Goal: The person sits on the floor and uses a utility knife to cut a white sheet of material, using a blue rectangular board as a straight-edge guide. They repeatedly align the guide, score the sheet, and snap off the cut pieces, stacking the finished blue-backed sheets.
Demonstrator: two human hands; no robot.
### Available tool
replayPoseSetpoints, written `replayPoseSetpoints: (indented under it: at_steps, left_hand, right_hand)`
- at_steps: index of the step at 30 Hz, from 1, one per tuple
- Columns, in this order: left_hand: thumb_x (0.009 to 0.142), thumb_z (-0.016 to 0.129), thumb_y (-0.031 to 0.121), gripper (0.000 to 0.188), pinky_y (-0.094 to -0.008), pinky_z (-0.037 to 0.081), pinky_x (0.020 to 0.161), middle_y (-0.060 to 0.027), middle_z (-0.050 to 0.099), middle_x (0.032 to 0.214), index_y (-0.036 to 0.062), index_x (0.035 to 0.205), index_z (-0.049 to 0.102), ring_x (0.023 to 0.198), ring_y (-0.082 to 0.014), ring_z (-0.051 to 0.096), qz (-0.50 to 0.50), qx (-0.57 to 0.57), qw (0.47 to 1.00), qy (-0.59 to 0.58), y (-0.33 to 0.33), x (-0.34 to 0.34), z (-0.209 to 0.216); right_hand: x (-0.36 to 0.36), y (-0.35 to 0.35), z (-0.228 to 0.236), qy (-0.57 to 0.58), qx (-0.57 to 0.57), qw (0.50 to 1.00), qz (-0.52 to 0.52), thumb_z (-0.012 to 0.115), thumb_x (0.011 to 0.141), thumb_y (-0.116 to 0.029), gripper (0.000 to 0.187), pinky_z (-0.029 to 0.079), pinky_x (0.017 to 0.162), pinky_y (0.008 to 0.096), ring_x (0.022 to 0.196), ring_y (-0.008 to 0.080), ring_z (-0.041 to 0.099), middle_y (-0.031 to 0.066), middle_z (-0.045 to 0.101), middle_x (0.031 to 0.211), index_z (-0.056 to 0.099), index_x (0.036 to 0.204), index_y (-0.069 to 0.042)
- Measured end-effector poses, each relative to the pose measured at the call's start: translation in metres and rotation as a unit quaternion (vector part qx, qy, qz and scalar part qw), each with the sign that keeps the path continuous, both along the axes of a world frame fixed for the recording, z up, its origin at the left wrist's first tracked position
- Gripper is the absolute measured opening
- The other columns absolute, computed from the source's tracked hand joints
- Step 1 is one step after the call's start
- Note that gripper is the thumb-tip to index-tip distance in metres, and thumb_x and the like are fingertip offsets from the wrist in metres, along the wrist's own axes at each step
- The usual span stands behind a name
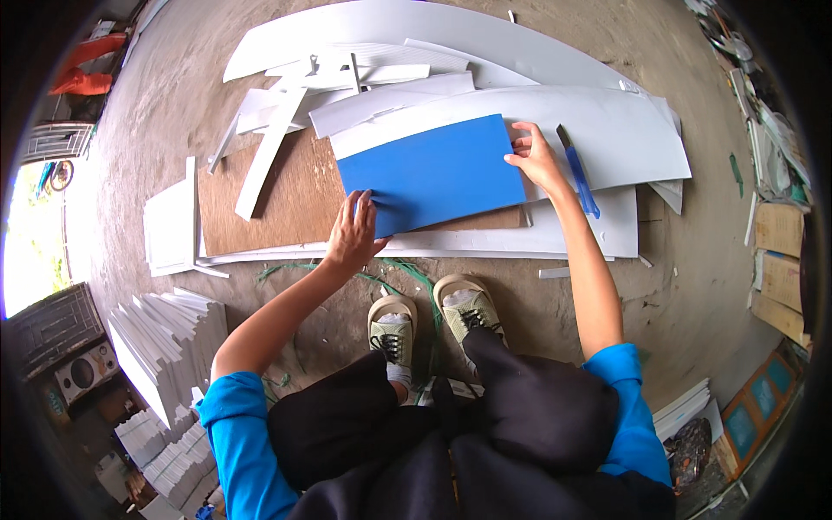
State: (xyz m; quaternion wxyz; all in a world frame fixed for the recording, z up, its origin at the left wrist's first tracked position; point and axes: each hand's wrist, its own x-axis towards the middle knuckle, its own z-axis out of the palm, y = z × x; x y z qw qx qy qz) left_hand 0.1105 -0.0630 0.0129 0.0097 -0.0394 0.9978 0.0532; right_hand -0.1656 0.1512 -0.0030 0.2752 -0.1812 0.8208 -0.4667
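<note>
A flat blue rectangular board (pixel 433 173) lies slightly tilted over white sheets and a brown wooden board (pixel 290 191). My left hand (pixel 353 232) grips its lower left corner, fingertips on the edge. At its right edge, my right hand (pixel 535 159) has bent fingers and thumb against the side; the underside of that grip is hidden. Just right of my right forearm, a blue-handled knife (pixel 579 173) with a dark blade rests on a large white sheet (pixel 620 143).
White strips and offcuts (pixel 273 152) are heaped at the far left of the sheets. Green string (pixel 407 270) trails by my shoes (pixel 468 303). Stacked white panels (pixel 165 338) stand at my left; cardboard boxes (pixel 780 260) line the right side.
</note>
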Motion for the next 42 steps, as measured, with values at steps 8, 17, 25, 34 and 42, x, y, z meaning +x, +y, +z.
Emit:
replayPoseSetpoints:
  at_steps: [8, 17, 25, 34, 42]
  left_hand:
    - [0.062, 0.073, 0.03, 0.069, -0.0423, 0.039, 0.094, -0.0206, 0.037, 0.118, -0.012, 0.107, 0.042, 0.113, -0.0359, 0.035, -0.028, -0.034, 0.999, 0.008, -0.001, -0.006, 0.003]
    - [0.062, 0.074, 0.032, 0.069, -0.0429, 0.037, 0.095, -0.0205, 0.037, 0.117, -0.0124, 0.106, 0.044, 0.113, -0.0365, 0.034, -0.026, -0.053, 0.998, -0.011, 0.001, -0.007, 0.002]
    - [0.059, 0.075, 0.033, 0.068, -0.045, 0.036, 0.095, -0.0209, 0.038, 0.116, -0.0081, 0.103, 0.043, 0.112, -0.0375, 0.036, -0.027, -0.056, 0.998, 0.007, -0.003, -0.005, -0.003]
    - [0.059, 0.077, 0.034, 0.081, -0.0533, 0.028, 0.098, -0.0214, 0.033, 0.123, 0.0132, 0.125, 0.036, 0.117, -0.0387, 0.032, 0.075, -0.001, 0.994, 0.074, 0.02, -0.006, -0.019]
    - [0.068, 0.063, 0.054, 0.094, -0.0536, 0.009, 0.105, -0.018, 0.014, 0.143, 0.0063, 0.137, 0.02, 0.133, -0.0339, 0.009, 0.04, 0.063, 0.997, 0.033, 0.073, -0.085, -0.003]
  right_hand:
    - [0.004, 0.0, 0.002, 0.032, 0.005, 0.999, 0.0, 0.067, 0.068, 0.0, 0.057, 0.049, 0.073, 0.0318, 0.083, 0.0183, 0.058, 0.0101, 0.055, 0.096, 0.041, 0.117, -0.011]
    - [0.004, 0.002, -0.006, 0.037, -0.028, 0.998, -0.033, 0.07, 0.066, -0.002, 0.056, 0.048, 0.074, 0.0322, 0.082, 0.0187, 0.058, 0.0098, 0.056, 0.095, 0.044, 0.115, -0.01]
    - [0.0, 0.003, -0.007, 0.028, -0.006, 1.0, 0.005, 0.071, 0.067, -0.007, 0.057, 0.048, 0.075, 0.0335, 0.084, 0.0204, 0.056, 0.0109, 0.053, 0.097, 0.043, 0.116, -0.01]
    - [0.005, -0.009, -0.014, 0.081, 0.084, 0.993, 0.016, 0.069, 0.07, -0.009, 0.058, 0.045, 0.082, 0.0372, 0.097, 0.0279, 0.053, 0.0152, 0.045, 0.11, 0.036, 0.119, -0.014]
    - [-0.011, 0.001, -0.027, 0.049, 0.037, 0.997, 0.039, 0.074, 0.065, -0.011, 0.062, 0.045, 0.079, 0.0354, 0.092, 0.0239, 0.052, 0.0117, 0.048, 0.101, 0.039, 0.116, -0.01]
